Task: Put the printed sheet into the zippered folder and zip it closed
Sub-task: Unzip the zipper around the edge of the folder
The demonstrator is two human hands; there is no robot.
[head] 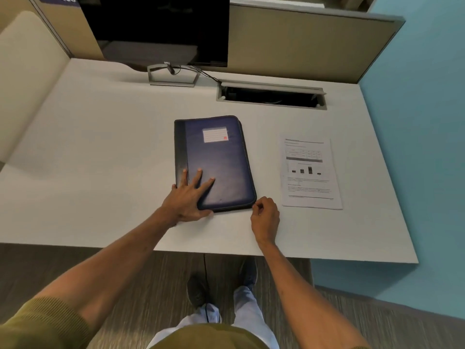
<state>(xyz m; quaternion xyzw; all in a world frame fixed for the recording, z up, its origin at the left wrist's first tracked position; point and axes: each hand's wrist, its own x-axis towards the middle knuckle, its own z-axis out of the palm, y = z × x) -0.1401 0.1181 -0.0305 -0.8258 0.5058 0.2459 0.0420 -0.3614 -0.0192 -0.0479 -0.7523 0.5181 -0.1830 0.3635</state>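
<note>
We see a blue folder (219, 159) lying flat near the middle of the white counter (100, 147). It is shut, and a small white label (215, 134) sits near its top. The left hand (187, 197) rests flat on the folder's near left part. Its fingers are straight and spread wide, and its thumb lies along the near edge. The hand holds nothing; it only presses down. The right hand (265, 217) is at the folder's near right corner. Its fingers are curled, and its thumb and first finger pinch the folder right at that corner. The zip pull is too small for us to see. The sheet (310, 172) lies flat on the counter to the right of the folder, not touching it. It has a table, a small bar chart and some lines of print on it. At the back of the counter stands a dark monitor (156, 28). Next to its foot, a long slot (270, 95) is open in the counter.
</note>
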